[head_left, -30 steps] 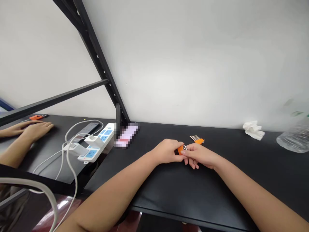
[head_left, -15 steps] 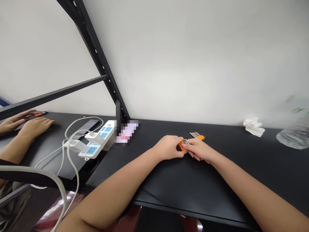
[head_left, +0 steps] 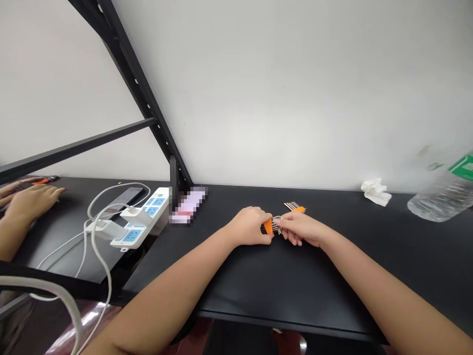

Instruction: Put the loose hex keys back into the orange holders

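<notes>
My left hand (head_left: 252, 226) is closed around an orange hex key holder (head_left: 268, 227) just above the black table. Several silver hex keys (head_left: 277, 229) stick out of its right side, their bent ends toward my other hand. With thumb and fingers, my right hand (head_left: 302, 228) pinches one of these keys near its bent end. How far that key sits in the holder is hidden. Just behind the right hand lies a second orange holder (head_left: 299, 210) with several hex keys (head_left: 291, 205) pointing to the back left.
A white power strip (head_left: 142, 224) with chargers and looping cables stands left, near a phone (head_left: 127, 197). A pixelated item (head_left: 189, 204) lies by the black metal frame (head_left: 162, 130). Crumpled tissue (head_left: 376, 191) and a clear bottle (head_left: 439, 197) are right. Another person's hand (head_left: 35, 202) shows far left.
The view has swung slightly right, showing more of the bottle. My right fingers have shifted on the keys, so the holder and the bent key ends show more clearly.
</notes>
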`<state>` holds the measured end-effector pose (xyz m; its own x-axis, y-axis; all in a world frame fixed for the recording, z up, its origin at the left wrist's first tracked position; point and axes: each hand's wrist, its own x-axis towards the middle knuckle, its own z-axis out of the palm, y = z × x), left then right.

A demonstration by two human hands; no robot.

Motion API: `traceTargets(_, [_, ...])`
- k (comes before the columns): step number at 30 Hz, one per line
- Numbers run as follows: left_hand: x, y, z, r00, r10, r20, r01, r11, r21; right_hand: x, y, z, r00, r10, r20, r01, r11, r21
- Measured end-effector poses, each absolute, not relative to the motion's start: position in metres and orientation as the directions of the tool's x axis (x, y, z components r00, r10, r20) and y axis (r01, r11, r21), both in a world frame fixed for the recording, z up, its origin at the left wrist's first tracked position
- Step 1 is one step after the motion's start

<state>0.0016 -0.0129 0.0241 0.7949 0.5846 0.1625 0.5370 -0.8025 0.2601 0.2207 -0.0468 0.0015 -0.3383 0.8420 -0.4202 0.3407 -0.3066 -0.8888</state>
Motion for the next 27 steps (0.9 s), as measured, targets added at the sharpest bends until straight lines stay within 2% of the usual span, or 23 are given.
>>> traceTargets(8, [0.003,-0.013,0.023,0.794,0.586,0.16,0.547,-0.805,0.232,0.215,-0.052,0.004,-0.317,0.906,-0.28,0.252,-0.204,-0.946])
traceTargets(16, [0.005,-0.013,0.023,0.765,0.626,0.153,0.577,-0.771,0.27,0.205,-0.055,0.003,-0.276,0.924,-0.264,0.224,-0.205,-0.953])
traceTargets(21, [0.006,-0.014,0.023,0.745,0.657,0.113,0.61,-0.741,0.283,0.204,-0.053,-0.001,-0.191,0.947,-0.259,0.294,-0.196,-0.935])
traceTargets(27, [0.005,-0.013,0.019,0.751,0.653,0.093,0.616,-0.744,0.258,0.207,-0.048,-0.005,-0.104,0.973,-0.207,0.477,-0.133,-0.869])
